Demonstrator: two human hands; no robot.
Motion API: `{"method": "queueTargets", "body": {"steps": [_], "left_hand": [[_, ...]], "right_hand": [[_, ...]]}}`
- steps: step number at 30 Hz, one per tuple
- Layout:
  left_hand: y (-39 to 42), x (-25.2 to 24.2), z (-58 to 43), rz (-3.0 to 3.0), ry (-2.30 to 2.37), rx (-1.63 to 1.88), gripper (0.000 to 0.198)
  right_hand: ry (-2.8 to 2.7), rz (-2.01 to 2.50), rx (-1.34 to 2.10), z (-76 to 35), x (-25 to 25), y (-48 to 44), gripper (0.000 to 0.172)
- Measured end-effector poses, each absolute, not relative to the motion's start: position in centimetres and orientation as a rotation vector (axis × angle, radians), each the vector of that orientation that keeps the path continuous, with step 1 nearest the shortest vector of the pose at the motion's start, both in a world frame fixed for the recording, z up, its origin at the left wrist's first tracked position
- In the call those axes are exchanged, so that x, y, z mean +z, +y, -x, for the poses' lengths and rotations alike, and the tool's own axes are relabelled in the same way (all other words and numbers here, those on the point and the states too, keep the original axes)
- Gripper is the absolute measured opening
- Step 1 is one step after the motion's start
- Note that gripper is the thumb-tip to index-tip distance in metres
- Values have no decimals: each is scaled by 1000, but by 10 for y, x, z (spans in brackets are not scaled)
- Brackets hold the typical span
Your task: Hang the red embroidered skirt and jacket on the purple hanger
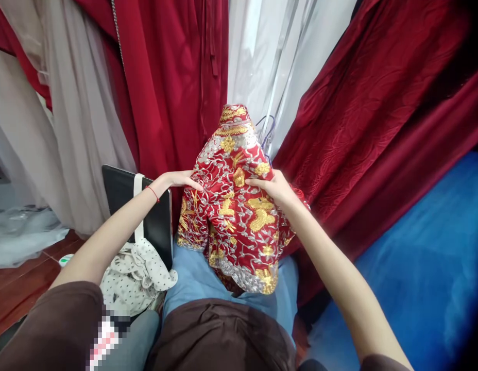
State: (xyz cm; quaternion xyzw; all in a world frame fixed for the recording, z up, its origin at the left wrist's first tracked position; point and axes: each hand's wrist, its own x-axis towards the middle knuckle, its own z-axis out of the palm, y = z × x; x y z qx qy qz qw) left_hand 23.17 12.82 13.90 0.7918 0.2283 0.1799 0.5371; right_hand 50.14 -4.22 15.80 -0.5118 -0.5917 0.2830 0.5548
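A red jacket (239, 221) with gold and silver embroidery and a stand-up collar is held upright in front of me, its hem over my blue-clad lap. My left hand (184, 180) grips it at the side near one sleeve, thumb on the outer face and fingers hidden behind the cloth. On the opposite side, my right hand (275, 186) holds the jacket below the shoulder, thumb lying across the embroidery and the other fingers out of sight. Just behind the right shoulder, part of a thin dark hanger (267, 133) shows.
Dark red garments (165, 77) hang ahead and to the right, with white fabric (258, 51) between them. Beige gowns (80, 113) hang at left. A black flat case (121, 193) and a dotted white cloth (134, 273) sit by my left side. Blue tulle (420, 268) spreads at right.
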Motion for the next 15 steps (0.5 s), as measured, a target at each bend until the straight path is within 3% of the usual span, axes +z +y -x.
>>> {"method": "queueTargets", "body": {"steps": [7,12,15], "left_hand": [[137,152,-241,-1942,453,711,55],[172,193,-245,-1943,588,1273,49],[188,215,-226,-1896,723,1594,45]], "right_hand": [[-1459,1242,517,-505,189,-52,35],[-1532,1164,125,-496,186,-5,29],[-1616,1047,68,-475,179,36,30]]}}
